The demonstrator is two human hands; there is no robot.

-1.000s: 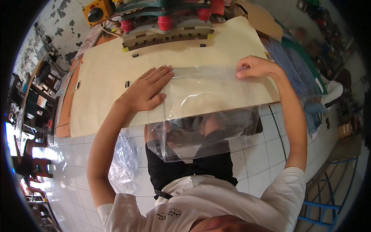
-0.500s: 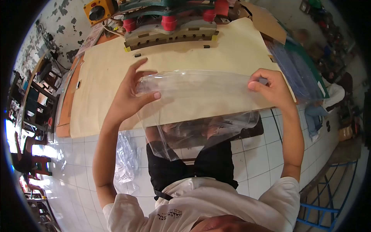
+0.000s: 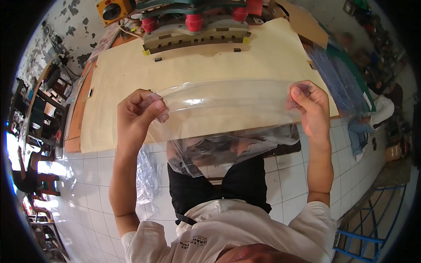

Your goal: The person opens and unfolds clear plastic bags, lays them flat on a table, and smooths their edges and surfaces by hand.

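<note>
A clear plastic sheet (image 3: 228, 103), thin and limp, is stretched between my two hands above the table's front edge. My left hand (image 3: 138, 115) is closed on its left upper corner, with plastic bunched between thumb and fingers. My right hand (image 3: 310, 105) pinches the right upper corner, thumb on top. The sheet's lower part hangs in folds over my lap. Whether it is a single layer or a bag I cannot tell. Beyond it lies the cream-covered tabletop (image 3: 118, 79), with two small dark pieces near the machine.
A press-like machine (image 3: 197, 39) with red cylinders stands at the back. Its yellow switch box (image 3: 112, 12) is at the left. Clear plastic sheets (image 3: 335, 81) are stacked at the right. More plastic (image 3: 147, 175) lies on the floor. A blue metal rack (image 3: 368, 228) stands lower right; a person (image 3: 381, 109) sits beyond.
My left hand has gone from spread fingers to closed on the sheet's corner, moving slightly left. My right hand has shifted slightly right and down, and the sheet is pulled tauter along its upper edge.
</note>
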